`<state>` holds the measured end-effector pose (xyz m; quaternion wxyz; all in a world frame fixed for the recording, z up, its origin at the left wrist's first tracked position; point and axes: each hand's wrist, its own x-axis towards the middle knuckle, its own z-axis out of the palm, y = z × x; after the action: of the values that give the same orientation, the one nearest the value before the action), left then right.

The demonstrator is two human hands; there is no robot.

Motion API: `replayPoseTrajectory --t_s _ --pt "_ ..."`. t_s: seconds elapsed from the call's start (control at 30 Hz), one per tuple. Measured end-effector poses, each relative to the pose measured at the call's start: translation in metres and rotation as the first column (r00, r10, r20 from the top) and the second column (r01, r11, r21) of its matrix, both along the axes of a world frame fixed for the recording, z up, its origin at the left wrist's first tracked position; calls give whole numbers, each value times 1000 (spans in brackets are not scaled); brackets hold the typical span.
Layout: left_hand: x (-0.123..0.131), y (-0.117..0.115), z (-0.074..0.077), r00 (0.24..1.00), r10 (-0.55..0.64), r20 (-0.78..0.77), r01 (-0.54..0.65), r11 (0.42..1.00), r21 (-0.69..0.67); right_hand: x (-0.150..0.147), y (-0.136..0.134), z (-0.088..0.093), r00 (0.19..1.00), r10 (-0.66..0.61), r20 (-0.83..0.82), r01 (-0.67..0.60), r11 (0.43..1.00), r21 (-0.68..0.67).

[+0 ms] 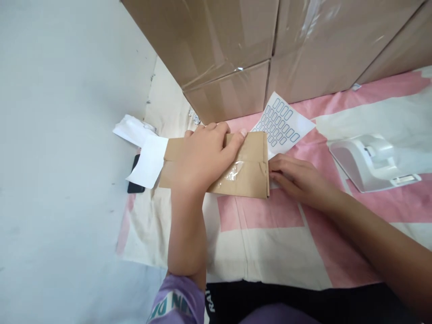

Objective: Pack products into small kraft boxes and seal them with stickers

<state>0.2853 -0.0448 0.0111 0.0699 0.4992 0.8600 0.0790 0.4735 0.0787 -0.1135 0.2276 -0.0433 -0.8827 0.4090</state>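
Note:
A flat brown paper parcel [251,173] with a strip of clear tape lies on a pink and cream cloth [270,234]. My left hand [202,155] rests palm down on top of it, fingers together and curled over its far edge, pressing it flat. My right hand [293,175] lies against the parcel's right end, fingers stretched toward the edge. A white sheet of small blue-outlined stickers [283,121] pokes out from behind the parcel. A white label strip [148,159] hangs off the parcel's left end.
Large taped cardboard boxes [256,45] stand just behind the parcel. A white label printer [374,162] sits at the right on the cloth. A dark phone [135,186] lies under the white strip. Pale floor [60,157] spreads to the left.

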Motion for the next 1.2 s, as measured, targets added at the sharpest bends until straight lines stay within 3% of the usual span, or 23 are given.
replayPoseTrajectory --t_s 0.3,0.5,0.83,1.0,1.2 --pt "0 0 0 1000 -11 1 11 1000 -6 5 6 7 1000 12 -10 -12 997 74" --pt "-2 1 1 1000 -8 17 8 999 -35 0 2 1 993 10 -121 -4 999 51" --pt "-1 4 3 1000 -7 -6 7 995 -96 -4 -6 -7 985 -37 -170 36 999 -14" --pt "-2 4 4 1000 -14 -19 12 994 -112 2 7 2 973 47 -226 -34 997 62" --pt "-4 3 3 999 -30 30 33 996 -88 14 19 18 962 -90 -259 108 992 59"
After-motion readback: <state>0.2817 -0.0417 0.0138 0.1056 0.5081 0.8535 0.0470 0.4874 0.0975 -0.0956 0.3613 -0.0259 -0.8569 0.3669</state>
